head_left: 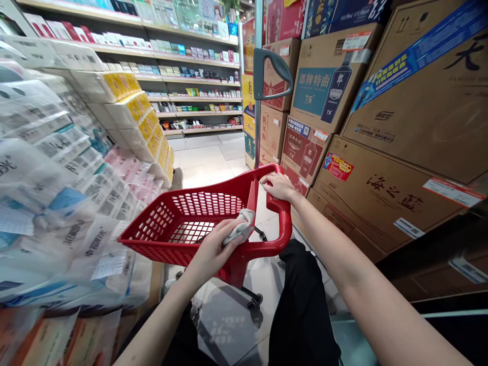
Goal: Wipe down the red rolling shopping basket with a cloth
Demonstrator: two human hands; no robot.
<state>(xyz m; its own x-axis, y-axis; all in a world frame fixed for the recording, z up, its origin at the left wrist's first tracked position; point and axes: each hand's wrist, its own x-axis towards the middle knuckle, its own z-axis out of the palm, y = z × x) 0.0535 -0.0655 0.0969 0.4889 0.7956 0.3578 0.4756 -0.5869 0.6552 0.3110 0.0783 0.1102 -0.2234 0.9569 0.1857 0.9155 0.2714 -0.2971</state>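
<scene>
A red plastic shopping cart (183, 201) stands in front of me, its perforated basket bare inside as far as I can see. With my left hand (215, 244) I hold a crumpled greyish-white cloth (241, 227) against the near rim of the basket. My right hand (280, 186) is closed around the cart's red frame, at the far right end of its handle loop (284, 229). Below the basket, the cart's wheels (256, 300) rest on the tiled floor.
Wrapped tissue packs (125, 112) are piled along the left. Stacked cardboard boxes (400, 193) line the right, behind a glass door edge with a grey handle (272, 73). Shelves of small goods (198, 76) stand at the back. Pale floor tiles (202, 152) lie between.
</scene>
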